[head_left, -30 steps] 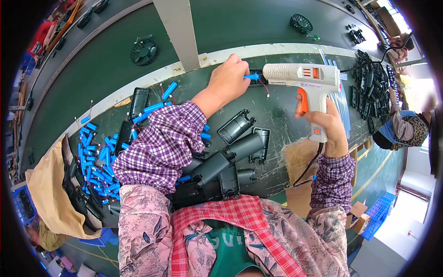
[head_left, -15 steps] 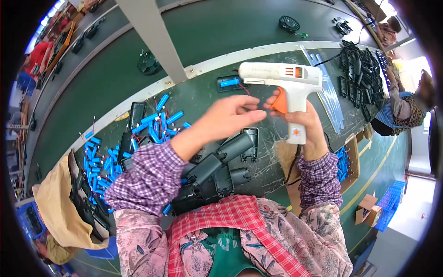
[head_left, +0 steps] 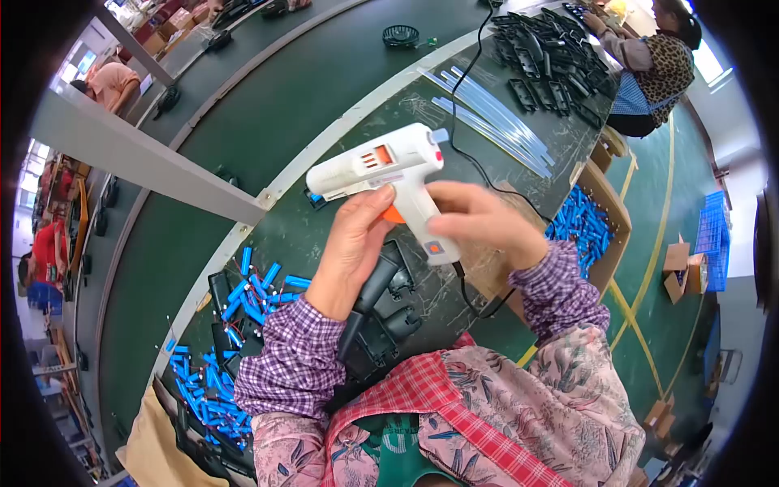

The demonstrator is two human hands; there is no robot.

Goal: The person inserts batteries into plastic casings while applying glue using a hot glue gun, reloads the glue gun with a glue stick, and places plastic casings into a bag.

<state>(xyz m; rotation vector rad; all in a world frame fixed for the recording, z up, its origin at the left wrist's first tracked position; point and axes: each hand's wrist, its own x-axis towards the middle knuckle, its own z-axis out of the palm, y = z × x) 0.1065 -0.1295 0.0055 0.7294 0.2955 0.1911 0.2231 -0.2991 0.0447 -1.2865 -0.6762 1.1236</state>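
Note:
A white hot glue gun point(head_left: 418, 203) with an orange trigger is tilted in front of me, its nozzle to the left. A clear glue stick point(head_left: 441, 136) pokes out of its back end. My left hand point(head_left: 357, 235) is closed on it by the trigger, thumb on the body. Beside the handle, my right hand point(head_left: 487, 221) has its fingers extended and slightly blurred, their tips at the grip. Below the gun lie black plastic housings point(head_left: 377, 321), partly covered by my left arm. A blue cell in a black housing point(head_left: 315, 199) shows partly behind the nozzle.
Blue battery cells point(head_left: 207, 394) with wires heap at the left. Clear glue sticks point(head_left: 495, 122) and a pile of black parts point(head_left: 552, 61) lie at the far right. A cardboard box point(head_left: 618, 235) holds more blue cells. The gun's cord point(head_left: 479, 170) crosses the table. A co-worker point(head_left: 653, 69) sits beyond.
The glue gun has moved left and tilted. My left hand has taken hold of it, while my right hand has loosened from the handle. The camera view has turned right.

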